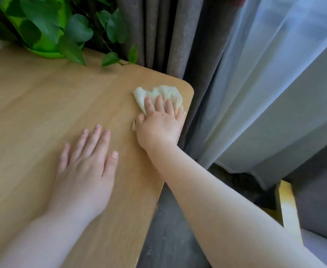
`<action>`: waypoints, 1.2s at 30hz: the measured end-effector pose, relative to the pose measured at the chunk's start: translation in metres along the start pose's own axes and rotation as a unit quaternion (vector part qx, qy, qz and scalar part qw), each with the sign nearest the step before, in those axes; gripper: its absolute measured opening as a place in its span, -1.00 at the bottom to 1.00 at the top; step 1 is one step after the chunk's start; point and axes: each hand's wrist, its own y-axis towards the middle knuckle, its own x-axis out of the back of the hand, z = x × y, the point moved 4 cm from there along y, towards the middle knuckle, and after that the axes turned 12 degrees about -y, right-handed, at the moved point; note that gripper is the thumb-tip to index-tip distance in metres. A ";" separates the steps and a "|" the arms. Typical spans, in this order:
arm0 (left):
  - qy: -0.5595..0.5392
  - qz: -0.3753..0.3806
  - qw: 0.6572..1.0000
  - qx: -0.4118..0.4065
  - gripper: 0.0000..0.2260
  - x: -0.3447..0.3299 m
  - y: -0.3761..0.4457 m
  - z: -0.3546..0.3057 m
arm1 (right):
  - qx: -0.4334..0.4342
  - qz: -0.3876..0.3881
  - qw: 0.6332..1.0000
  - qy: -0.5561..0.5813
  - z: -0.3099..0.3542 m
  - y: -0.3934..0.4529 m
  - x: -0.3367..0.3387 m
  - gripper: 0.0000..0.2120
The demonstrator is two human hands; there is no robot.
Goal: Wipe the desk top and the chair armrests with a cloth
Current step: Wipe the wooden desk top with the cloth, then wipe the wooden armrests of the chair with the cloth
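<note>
At the desk top's (42, 113) far right rounded corner: cloth (163, 95), pale and crumpled, pinned flat under the right hand (158, 122). Fingers spread on it, palm pressing down; cloth sticks out beyond the fingertips and a scrap shows by the thumb. Left hand (85, 167) lies flat and wide on the bare wood, nearer than the cloth, holding nothing. Green plant pot (42, 49) at the desk's back edge, cut off at top. Grey curtain (178, 35) hangs behind the corner. Yellow frame (286, 206) lower right, hard to identify.
</note>
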 end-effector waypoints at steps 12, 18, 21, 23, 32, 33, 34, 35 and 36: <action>-0.047 0.124 0.989 -0.059 -0.28 -0.077 -0.053 -0.090 | 0.022 -0.003 0.968 0.250 -0.145 -0.183 0.001 -0.60; -0.018 0.204 0.954 -0.220 -0.41 -0.175 -0.115 -0.209 | -0.291 0.057 0.913 0.282 -0.300 -0.328 -0.051 -0.60; -0.009 0.230 0.927 -0.295 -0.49 -0.239 -0.145 -0.265 | -0.386 0.058 0.880 0.271 -0.353 -0.387 -0.073 -0.63; 0.004 0.249 0.907 -0.340 -0.52 -0.288 -0.165 -0.290 | -0.427 0.039 0.864 0.264 -0.375 -0.417 -0.086 -0.65; 0.168 0.331 0.848 -0.378 -0.51 -0.469 -0.181 -0.301 | -0.520 -0.052 0.822 0.228 -0.382 -0.512 -0.173 -0.56; 0.162 0.336 0.851 -0.369 -0.50 -0.482 -0.181 -0.298 | -0.513 -0.057 0.831 0.206 -0.370 -0.519 -0.184 -0.52; 0.156 0.336 0.856 -0.361 -0.50 -0.492 -0.180 -0.295 | -0.502 -0.050 0.844 0.182 -0.359 -0.525 -0.194 -0.49; 0.153 0.335 0.859 -0.356 -0.49 -0.500 -0.178 -0.292 | -0.492 -0.024 0.854 0.170 -0.348 -0.529 -0.205 -0.50; 0.150 0.335 0.861 -0.353 -0.49 -0.507 -0.175 -0.289 | -0.483 0.014 0.862 0.156 -0.339 -0.532 -0.214 -0.52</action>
